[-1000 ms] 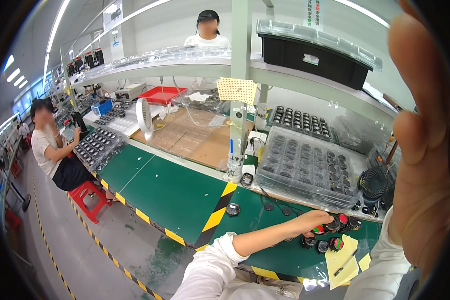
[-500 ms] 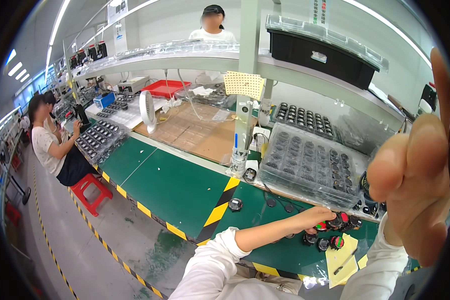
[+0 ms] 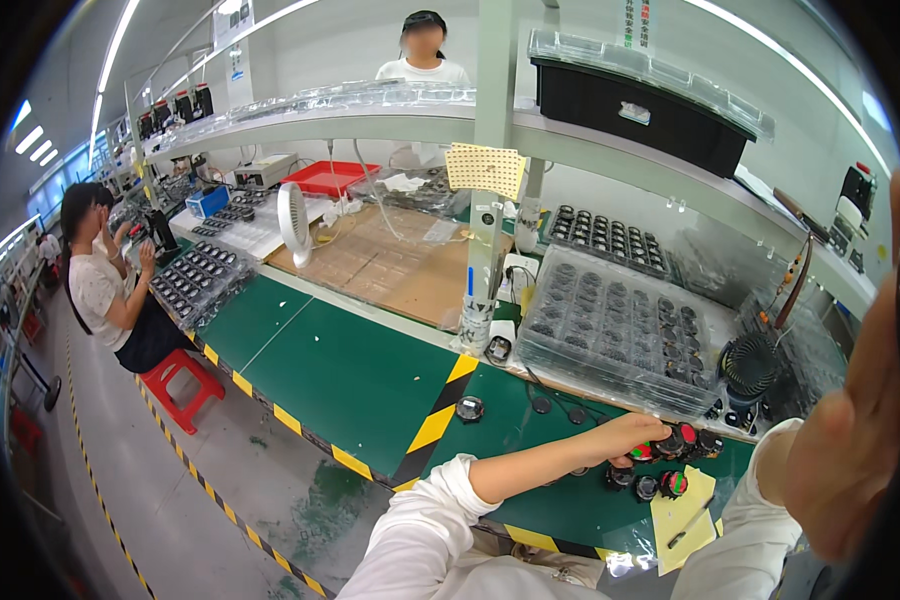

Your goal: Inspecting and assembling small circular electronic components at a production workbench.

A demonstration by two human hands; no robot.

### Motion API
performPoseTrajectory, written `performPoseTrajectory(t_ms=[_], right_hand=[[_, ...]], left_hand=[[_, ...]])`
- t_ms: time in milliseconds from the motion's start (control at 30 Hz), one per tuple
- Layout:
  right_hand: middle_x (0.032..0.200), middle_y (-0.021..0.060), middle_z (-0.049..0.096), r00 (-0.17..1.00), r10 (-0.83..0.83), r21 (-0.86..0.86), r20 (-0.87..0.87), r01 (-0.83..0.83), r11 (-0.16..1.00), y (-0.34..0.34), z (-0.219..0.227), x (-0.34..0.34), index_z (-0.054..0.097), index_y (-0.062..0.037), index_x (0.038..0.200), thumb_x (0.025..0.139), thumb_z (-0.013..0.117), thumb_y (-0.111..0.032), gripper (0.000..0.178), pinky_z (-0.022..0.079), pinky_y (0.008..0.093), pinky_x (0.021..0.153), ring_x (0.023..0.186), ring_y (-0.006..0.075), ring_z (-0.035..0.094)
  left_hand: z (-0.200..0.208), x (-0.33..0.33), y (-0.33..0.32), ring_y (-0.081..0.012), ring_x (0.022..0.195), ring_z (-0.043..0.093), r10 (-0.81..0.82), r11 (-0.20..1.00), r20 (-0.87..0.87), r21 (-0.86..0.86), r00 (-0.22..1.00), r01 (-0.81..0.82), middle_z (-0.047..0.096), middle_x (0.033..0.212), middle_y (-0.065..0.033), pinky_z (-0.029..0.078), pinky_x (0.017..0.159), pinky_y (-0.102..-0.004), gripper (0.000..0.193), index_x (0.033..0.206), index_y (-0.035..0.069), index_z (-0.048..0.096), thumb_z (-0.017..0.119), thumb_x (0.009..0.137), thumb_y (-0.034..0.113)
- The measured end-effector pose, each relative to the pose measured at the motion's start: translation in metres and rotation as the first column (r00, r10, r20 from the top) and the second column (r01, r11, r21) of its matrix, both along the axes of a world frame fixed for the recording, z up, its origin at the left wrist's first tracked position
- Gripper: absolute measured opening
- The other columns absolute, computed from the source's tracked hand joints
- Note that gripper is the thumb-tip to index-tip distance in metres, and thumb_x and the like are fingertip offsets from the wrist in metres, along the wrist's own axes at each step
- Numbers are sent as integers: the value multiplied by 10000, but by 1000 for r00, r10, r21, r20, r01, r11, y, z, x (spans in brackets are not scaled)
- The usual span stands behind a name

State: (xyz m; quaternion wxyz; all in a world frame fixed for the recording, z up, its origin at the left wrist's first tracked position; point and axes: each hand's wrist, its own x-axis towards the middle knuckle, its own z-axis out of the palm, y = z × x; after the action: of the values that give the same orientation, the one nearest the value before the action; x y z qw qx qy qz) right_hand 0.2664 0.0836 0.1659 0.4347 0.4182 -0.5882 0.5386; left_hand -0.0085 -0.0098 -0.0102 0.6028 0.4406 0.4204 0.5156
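On the green bench at the right, my left hand [image 3: 638, 436] is closed on a small round black part [image 3: 642, 453] with a red and green face. Its fingers partly cover the part. Right beside it stand more round black parts [image 3: 682, 438], some with red on them. A few others, including one with a red-green top [image 3: 674, 484], lie just nearer to me. My right hand [image 3: 835, 465] is raised close to the camera at the right rim, blurred and partly cut off. One finger stretches upward, and nothing shows in the palm.
Stacked clear trays of black parts [image 3: 610, 330] stand behind my left hand. A small black fan [image 3: 750, 365] is right of them. Yellow paper with a pen [image 3: 682, 530] lies near the front edge. A shelf post [image 3: 490, 250] rises midway; a co-worker [image 3: 110, 270] sits far left.
My right hand has moved further right toward the rim and turned, uncovering the black fan. My left hand stays where it was. The seated co-worker at left has raised a hand toward the head.
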Motion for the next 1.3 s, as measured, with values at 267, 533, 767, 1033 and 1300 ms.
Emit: performPoseTrajectory(t_ms=[267, 533, 767, 1033, 1300], right_hand=[[1070, 64, 366, 998, 55, -22, -12, -55, 998, -80, 22, -69, 452, -109, 1106, 831, 675, -72, 356, 421, 360, 891, 969, 216, 417], [1199, 191, 617, 536, -833, 484, -137, 770, 415, -67, -20, -149, 569, -6, 1228, 772, 739, -174, 515, 449, 469, 970, 1149, 375, 566], [1333, 191, 524, 213, -935, 693, 284, 629, 354, -26, -91, -162, 436, 14, 1391, 685, 852, -243, 859, 446, 415, 980, 1204, 375, 518], [1273, 119, 560, 254, -746, 515, 616, 588, 624, -6, -112, -162, 497, -45, 1376, 657, 848, -78, 801, 535, 299, 788, 1020, 217, 608], [1177, 97, 598, 329, -636, 414, 698, 539, 733, 22, -114, -172, 558, -21, 1290, 713, 820, -101, 639, 522, 297, 825, 1023, 194, 609]], left_hand=[[0, -1, -2, 2, 489, 323, 21, 1000, 13, -11, 1000, -20, 568, 785, 73, 212, 402, -168, 280, 1005, 130, 615, 536, 981, 397], [23, -35, -13, -8, 536, 380, 195, 978, 63, 64, 979, -199, 563, 795, 56, 235, 432, -173, 368, 1063, 126, 631, 551, 952, 468], [36, -65, -17, -8, 544, 405, 355, 930, 19, 89, 935, -356, 543, 747, 77, 277, 447, -176, 382, 1102, 131, 605, 548, 961, 481], [22, -63, -4, 12, 670, 451, 298, 951, -229, 150, 927, -269, 541, 797, 82, 346, 494, -148, 325, 1120, 101, 603, 557, 985, 393], [30, -53, 0, -12, 676, 484, 445, 888, -162, -50, 881, -458, 574, 889, 38, 350, 490, -160, 384, 1171, 107, 590, 498, 999, 437]])
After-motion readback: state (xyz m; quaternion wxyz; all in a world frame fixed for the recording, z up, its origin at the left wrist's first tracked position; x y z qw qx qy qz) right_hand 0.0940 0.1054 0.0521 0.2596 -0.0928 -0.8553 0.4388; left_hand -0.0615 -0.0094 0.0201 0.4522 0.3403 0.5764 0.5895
